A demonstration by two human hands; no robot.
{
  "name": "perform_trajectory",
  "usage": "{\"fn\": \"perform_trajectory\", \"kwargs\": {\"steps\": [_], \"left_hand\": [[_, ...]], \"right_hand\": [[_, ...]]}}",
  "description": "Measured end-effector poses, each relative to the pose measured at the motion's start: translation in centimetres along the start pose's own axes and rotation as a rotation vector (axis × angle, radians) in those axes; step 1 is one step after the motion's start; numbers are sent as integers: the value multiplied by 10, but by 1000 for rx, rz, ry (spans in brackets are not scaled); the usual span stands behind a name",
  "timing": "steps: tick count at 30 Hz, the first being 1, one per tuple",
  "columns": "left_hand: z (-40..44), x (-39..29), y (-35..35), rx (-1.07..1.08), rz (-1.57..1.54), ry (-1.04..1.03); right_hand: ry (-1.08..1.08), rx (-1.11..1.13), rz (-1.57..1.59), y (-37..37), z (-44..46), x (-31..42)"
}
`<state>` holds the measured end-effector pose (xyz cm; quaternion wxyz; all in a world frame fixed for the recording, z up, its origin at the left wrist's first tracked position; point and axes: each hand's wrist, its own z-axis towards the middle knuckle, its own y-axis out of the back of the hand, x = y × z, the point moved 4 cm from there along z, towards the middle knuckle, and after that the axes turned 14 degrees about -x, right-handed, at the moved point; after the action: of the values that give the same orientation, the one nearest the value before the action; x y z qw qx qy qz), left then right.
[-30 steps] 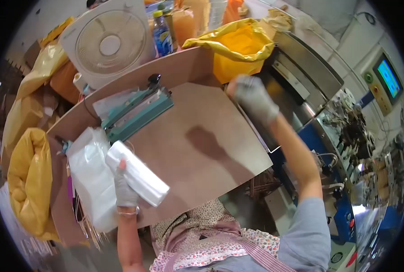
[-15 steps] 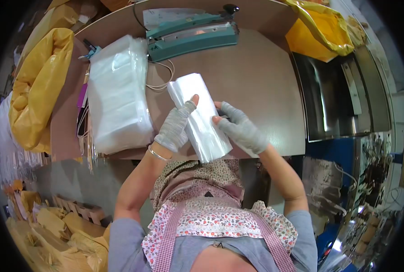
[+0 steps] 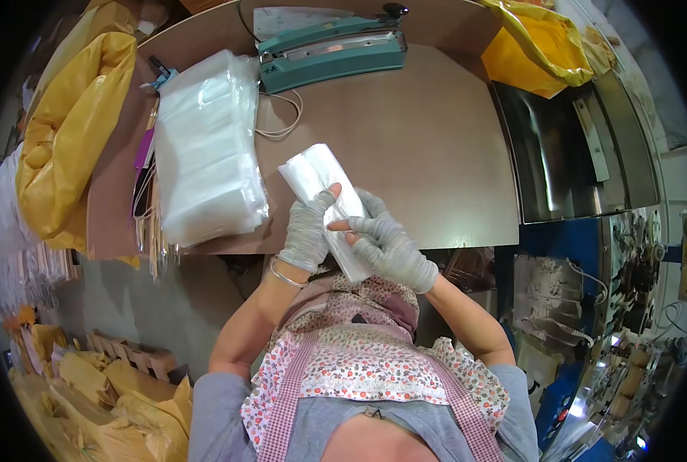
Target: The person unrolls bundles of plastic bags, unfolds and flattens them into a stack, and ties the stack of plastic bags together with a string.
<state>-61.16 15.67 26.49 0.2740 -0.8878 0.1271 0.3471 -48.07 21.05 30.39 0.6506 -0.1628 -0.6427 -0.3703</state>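
Observation:
A folded bundle of clear plastic film (image 3: 318,171) is held in front of my apron, over the table's front edge. My left hand (image 3: 309,227), in a grey fingerless glove, is closed round its left side with the thumb on top. My right hand (image 3: 386,240), gloved the same way, grips its right side, fingertips on the film. To the left lies a thick stack of clear plastic bags (image 3: 209,154). Behind it stands a teal sealer (image 3: 332,58) with a black knob.
The brown table (image 3: 436,146) has a raised rim at the back. A yellow bag (image 3: 532,50) sits at the back right beside a metal machine tray (image 3: 547,154). Another yellow bag (image 3: 70,146) hangs at the left, near thin sticks and a looped cord (image 3: 286,127).
My right hand has come from the machine side to the film bundle and now grips it. The bundle has moved right and toward my body, and looks narrower. The view has turned downward.

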Motion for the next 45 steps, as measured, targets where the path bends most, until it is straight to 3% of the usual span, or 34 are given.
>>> {"fn": "perform_trajectory", "kwargs": {"steps": [3,5,9,13,22,24,28,32,35,37,41,43,45], "left_hand": [[-8,-3,2,21,12,-49],[-14,-5,4,30,-2,-48],[-23,-6,10,67,140,-121],[-27,0,19,62,159,-64],[-40,4,23,81,397,-182],[-43,0,22,100,364,-162],[-38,-5,26,105,440,-191],[-33,0,30,109,422,-155],[-33,1,27,97,447,-131],[-36,0,24,95,466,-129],[-38,-1,30,36,450,-155],[-37,1,38,52,471,-138],[-37,5,43,131,270,11]], "right_hand": [[-72,-23,112,1,3,-1],[-405,-67,110,1,5,0],[-269,-145,174,-6,1,-17],[-344,-138,324,-10,-7,-12],[-412,3,70,-12,-17,-32],[-529,-45,613,-10,-22,-40],[-736,-25,974,-3,-28,-39],[-725,66,1052,0,-29,-15],[-811,-1,1035,-1,-31,-21],[-767,-32,808,-1,-31,-36],[-718,-115,814,0,-37,-47],[-845,-92,1058,-5,-42,-53],[-897,-79,1100,-5,-45,-54]]}}
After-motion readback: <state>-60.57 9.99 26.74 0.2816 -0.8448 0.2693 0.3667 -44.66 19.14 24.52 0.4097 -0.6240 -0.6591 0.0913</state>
